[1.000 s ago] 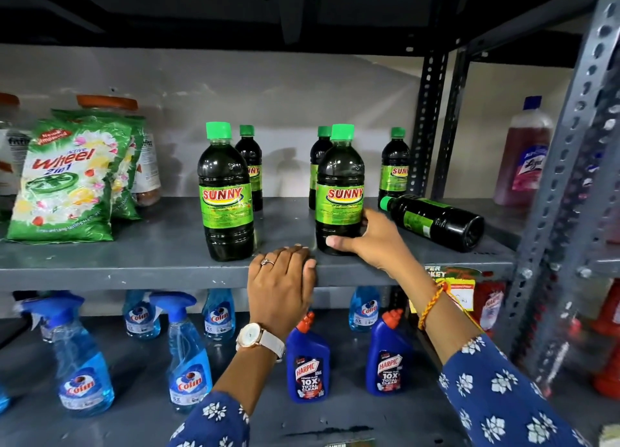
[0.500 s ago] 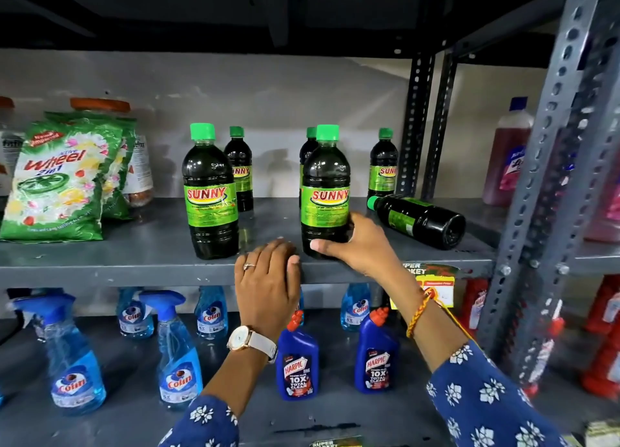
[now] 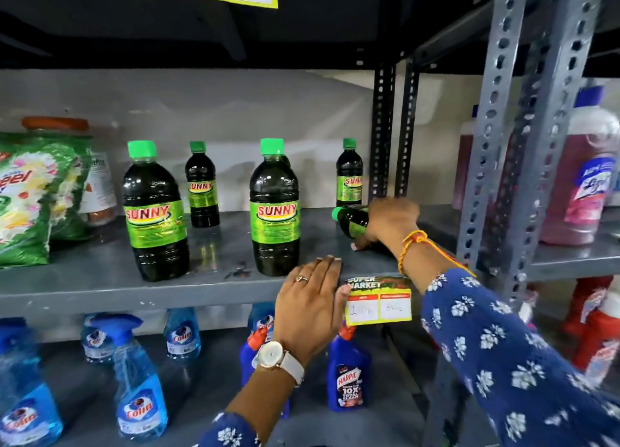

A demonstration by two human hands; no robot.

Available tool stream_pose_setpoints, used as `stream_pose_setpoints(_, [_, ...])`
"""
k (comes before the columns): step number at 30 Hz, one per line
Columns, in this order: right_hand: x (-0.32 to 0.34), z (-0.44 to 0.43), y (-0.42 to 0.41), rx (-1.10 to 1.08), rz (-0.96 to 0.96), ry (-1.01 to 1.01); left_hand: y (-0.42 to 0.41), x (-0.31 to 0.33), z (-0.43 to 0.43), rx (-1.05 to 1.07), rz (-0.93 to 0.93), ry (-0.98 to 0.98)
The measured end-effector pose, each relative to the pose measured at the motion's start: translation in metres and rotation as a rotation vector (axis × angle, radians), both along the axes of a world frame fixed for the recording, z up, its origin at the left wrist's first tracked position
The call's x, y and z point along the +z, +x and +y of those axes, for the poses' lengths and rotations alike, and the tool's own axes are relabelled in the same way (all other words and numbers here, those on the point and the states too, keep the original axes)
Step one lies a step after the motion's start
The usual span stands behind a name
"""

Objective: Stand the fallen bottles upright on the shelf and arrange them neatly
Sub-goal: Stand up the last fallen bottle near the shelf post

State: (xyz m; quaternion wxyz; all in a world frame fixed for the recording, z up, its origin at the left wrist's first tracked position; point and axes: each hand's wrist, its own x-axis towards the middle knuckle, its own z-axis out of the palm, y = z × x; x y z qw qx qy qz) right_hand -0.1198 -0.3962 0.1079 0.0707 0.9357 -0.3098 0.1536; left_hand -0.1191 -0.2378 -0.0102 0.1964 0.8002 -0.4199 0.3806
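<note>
On the grey middle shelf stand dark Sunny bottles with green caps: a large one at front left, a large one at front centre, a small one behind and a small one at the back right. A fallen bottle lies on its side at the right, cap pointing left. My right hand is wrapped over its body. My left hand rests flat on the shelf's front edge, fingers together, holding nothing.
Green detergent packets and a jar stand at the shelf's left. Perforated grey uprights rise at the right, with pink bottles beyond. A price tag hangs on the edge. Blue spray bottles and Harpic bottles fill the lower shelf.
My right hand let go of the front centre bottle and moved right onto the fallen bottle. My left hand slid right along the shelf edge. The camera moved closer.
</note>
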Motion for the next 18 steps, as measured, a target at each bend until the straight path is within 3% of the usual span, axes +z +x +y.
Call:
stream_pose_setpoints(5, [-0.007, -0.022, -0.005, 0.116, -0.262, 0.081, 0.003, -0.005, -0.005, -0.021, -0.007, -0.084])
stream_pose_setpoints(11, [-0.021, -0.038, -0.013, 0.55, -0.792, 0.68, 0.003, -0.007, -0.008, -0.025, 0.0, -0.131])
stream_pose_setpoints(13, [-0.031, -0.038, -0.011, 0.612, -0.868, 0.77, 0.002, -0.007, -0.009, -0.02, 0.009, -0.129])
stream_pose_setpoints(18, [-0.04, -0.041, -0.007, 0.552, -0.868, 0.767, 0.0, -0.006, -0.009, -0.023, 0.027, -0.135])
